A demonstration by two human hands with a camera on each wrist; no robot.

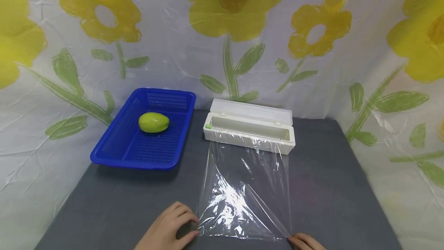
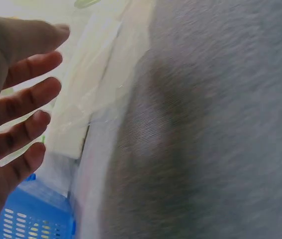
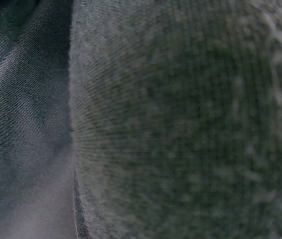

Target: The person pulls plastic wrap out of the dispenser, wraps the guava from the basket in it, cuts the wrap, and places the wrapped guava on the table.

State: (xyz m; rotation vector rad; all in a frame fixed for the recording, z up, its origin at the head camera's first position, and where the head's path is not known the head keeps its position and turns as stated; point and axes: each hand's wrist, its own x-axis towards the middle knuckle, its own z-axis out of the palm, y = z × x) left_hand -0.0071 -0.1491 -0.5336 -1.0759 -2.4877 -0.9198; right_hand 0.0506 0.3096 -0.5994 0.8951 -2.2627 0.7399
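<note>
A sheet of clear plastic wrap (image 1: 243,188) stretches from the white dispenser box (image 1: 249,146) towards the table's near edge. At its near right corner, my right hand (image 1: 305,241) pinches the film between thumb and fingers. Beside the near left corner is my left hand (image 1: 171,225), thumb and fingers parted with nothing visible between them. The left wrist view shows that left hand (image 2: 19,94) with its fingers spread apart. The box's lid (image 1: 251,110) is raised, and a small green piece (image 1: 209,126) sits at its left end. The right wrist view shows no hand, only blurred fabric.
A blue plastic basket (image 1: 170,161) stands at the left of the dark table (image 1: 326,188), holding a yellow-green oval fruit (image 1: 153,122). Flower-printed sheeting (image 1: 166,49) hangs behind and along both sides.
</note>
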